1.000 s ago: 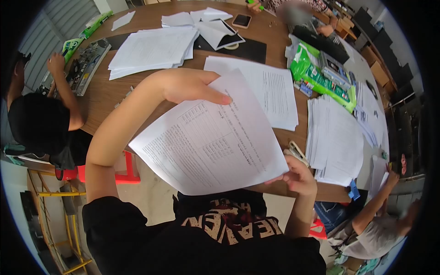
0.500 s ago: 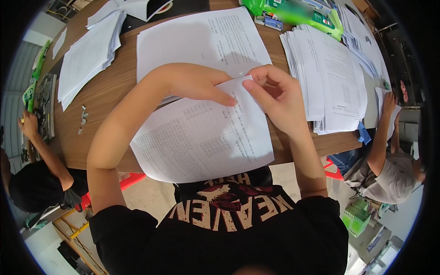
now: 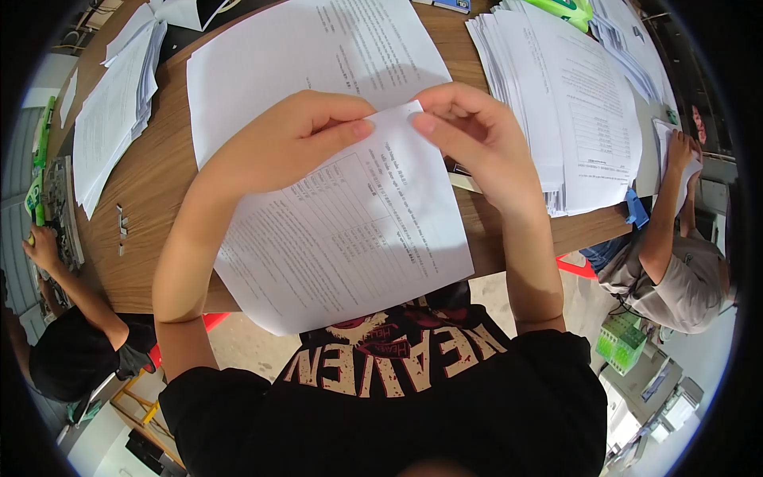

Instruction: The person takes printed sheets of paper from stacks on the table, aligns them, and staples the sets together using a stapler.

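Observation:
A printed sheet of paper (image 3: 342,238), possibly more than one layer, hangs toward my shirt, with text and tables on it. My left hand (image 3: 318,135) is closed on its top edge, the thumb lying on the printed side. Close beside it, my right hand (image 3: 481,143) pinches the top right corner between thumb and curled fingers. Behind both hands, a larger spread of printed paper (image 3: 262,71) lies flat on the wooden table (image 3: 171,159). A dark and cream object (image 3: 463,181), partly hidden, lies by my right wrist.
Paper stacks lie at right (image 3: 592,119) and left (image 3: 119,119). Small metal pieces (image 3: 122,230) are on the left tabletop. A blue object (image 3: 636,208) sits at the right edge, a green package (image 3: 566,9) behind. Other people's hands are at far left (image 3: 44,248) and right (image 3: 681,151).
Both hands have shifted slightly up in view with the sheet. My left hand has slid left along the top edge, its thumb now farther from the corner. The view has moved a little.

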A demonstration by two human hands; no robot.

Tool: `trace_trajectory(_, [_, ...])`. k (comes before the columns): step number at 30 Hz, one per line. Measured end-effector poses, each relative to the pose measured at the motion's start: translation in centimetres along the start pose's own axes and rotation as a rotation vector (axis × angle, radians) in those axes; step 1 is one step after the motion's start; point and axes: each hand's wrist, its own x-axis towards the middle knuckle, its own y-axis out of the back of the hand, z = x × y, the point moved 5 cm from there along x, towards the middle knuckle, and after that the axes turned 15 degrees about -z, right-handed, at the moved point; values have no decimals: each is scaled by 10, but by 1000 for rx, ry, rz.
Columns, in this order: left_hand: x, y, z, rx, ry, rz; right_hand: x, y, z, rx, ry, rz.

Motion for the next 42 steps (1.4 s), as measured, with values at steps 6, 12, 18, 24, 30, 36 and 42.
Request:
trace_trajectory(6, [-1, 3, 3, 9, -38, -78, 0, 3, 5, 396, -34, -154])
trace_trajectory(12, [-1, 0, 10, -55, -75, -109, -1, -2, 12, 535, -53, -195])
trace_trajectory(18, [-2, 0, 11, -39, -104, -76, -1, -4, 13, 558, -56, -208])
trace_trajectory(24, [-3, 1, 13, 56, -77, -9, -5, 2, -1, 93, 136, -15])
trace_trajectory(30, [-7, -5, 27, 42, -234, 115, -12, -2, -19, -17, 193, 132])
trace_trajectory(36, [-16, -10, 47, 174, -245, 420, -15, -6, -23, -46, 197, 136])
trace_trajectory(42, [-21, -20, 49, 343, -276, 617, -15, -7, -27, -81, 286, 125])
